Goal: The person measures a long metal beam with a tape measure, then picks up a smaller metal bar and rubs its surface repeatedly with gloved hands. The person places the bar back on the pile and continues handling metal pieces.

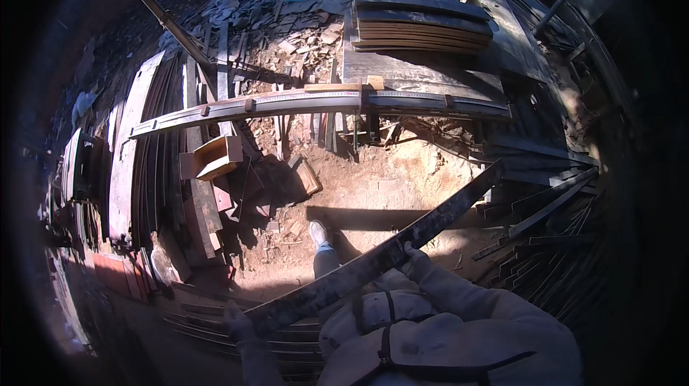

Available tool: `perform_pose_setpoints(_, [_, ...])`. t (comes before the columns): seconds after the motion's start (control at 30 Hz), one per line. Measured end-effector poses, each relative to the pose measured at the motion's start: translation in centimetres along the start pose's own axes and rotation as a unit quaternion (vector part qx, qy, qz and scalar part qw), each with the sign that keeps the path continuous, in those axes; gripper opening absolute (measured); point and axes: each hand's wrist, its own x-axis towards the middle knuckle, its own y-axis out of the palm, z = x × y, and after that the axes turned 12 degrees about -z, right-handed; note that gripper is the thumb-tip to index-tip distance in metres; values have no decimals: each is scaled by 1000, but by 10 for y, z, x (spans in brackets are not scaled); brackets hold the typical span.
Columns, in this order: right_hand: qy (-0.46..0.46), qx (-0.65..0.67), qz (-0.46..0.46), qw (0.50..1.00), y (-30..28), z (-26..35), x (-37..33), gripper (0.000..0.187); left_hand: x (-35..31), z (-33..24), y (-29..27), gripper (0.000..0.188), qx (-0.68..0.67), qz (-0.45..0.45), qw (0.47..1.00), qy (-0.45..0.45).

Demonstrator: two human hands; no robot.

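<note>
A long dark wooden plank (359, 258) with a worn, stained face slants across in front of my body, its right end higher and farther away. Near its lower left end my left hand (238, 321) is closed on it, dim in the shade. My right hand (414, 257) grips the near edge around the middle, thumb side showing and the other fingers hidden. Beyond the plank runs a long narrow rail (280, 104) marked with a measuring scale. A small wooden block (375, 82) rests on the rail, right of its middle.
A stack of boards (423, 31) lies on a broad panel at the back right. Long planks (136, 149) fill the left side, with an open wooden box (215, 158) on them. Thin strips (552, 242) lie piled at right. Wood scraps (294, 41) litter the far ground.
</note>
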Motion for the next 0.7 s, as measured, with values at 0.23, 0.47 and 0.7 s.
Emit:
perform_pose_setpoints(0.23, [-719,-650,-213,120,-57,218,-301,102,-3,-283,117,55,-110,182,967,144])
perform_pose_setpoints(0.47, [-411,-882,-150,177,-124,385,-230,116,-83,-499,269,51,-102,302,922,218])
perform_pose_setpoints(0.7, [-492,-836,-204,132,-100,584,-203,105,-161,-671,400,43,38,205,830,518])
